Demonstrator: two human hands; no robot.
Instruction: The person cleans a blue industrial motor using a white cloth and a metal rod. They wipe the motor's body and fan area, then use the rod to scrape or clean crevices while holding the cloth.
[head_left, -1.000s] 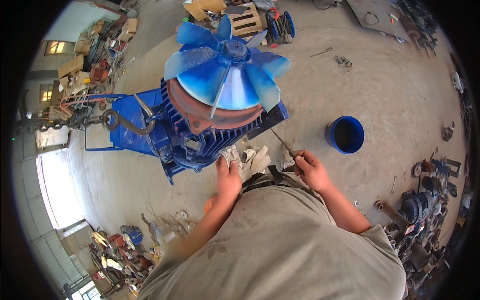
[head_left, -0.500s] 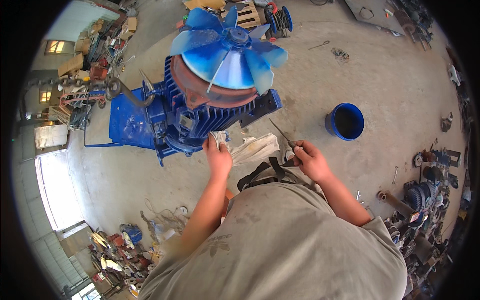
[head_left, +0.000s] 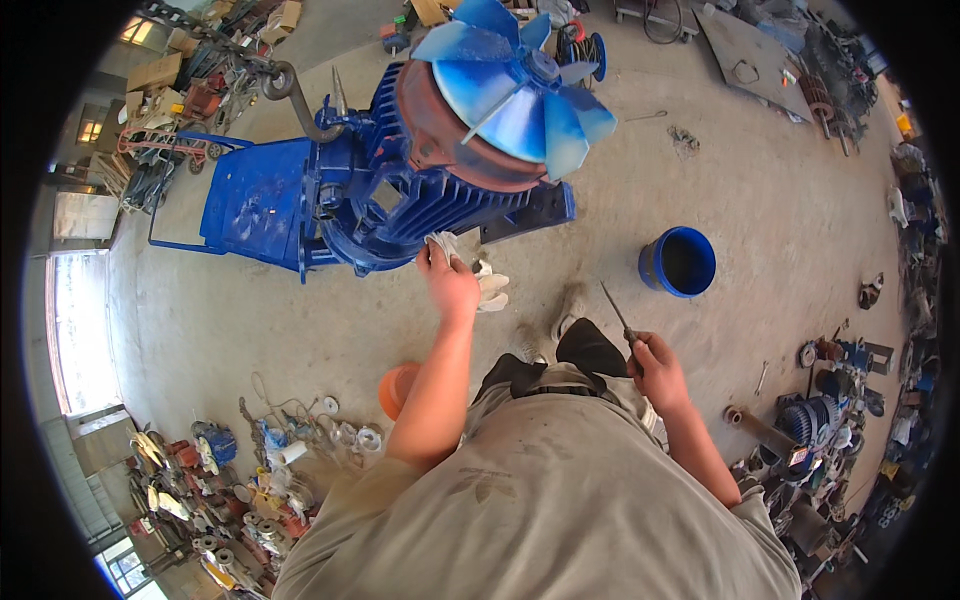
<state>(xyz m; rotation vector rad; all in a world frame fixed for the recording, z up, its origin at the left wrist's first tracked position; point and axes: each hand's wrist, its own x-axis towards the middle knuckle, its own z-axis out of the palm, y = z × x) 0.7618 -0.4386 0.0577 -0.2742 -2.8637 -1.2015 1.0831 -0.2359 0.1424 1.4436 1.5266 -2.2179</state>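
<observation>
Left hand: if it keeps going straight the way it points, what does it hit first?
Likely the blue motor housing. The left hand holds a white rag right at the finned body, seemingly already touching; depth is unclear.

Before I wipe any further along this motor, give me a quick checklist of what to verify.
1. Left hand has the white rag against the blue motor housing: ok.
2. Right hand has a firm grip on the thin tool: ok.
3. Tool tip points away from the body: ok.
4. Fan uncovered, blades exposed: not ok.
5. Motor power isolated: cannot tell.
6. Blue bucket stands apart from the feet: ok.
</observation>
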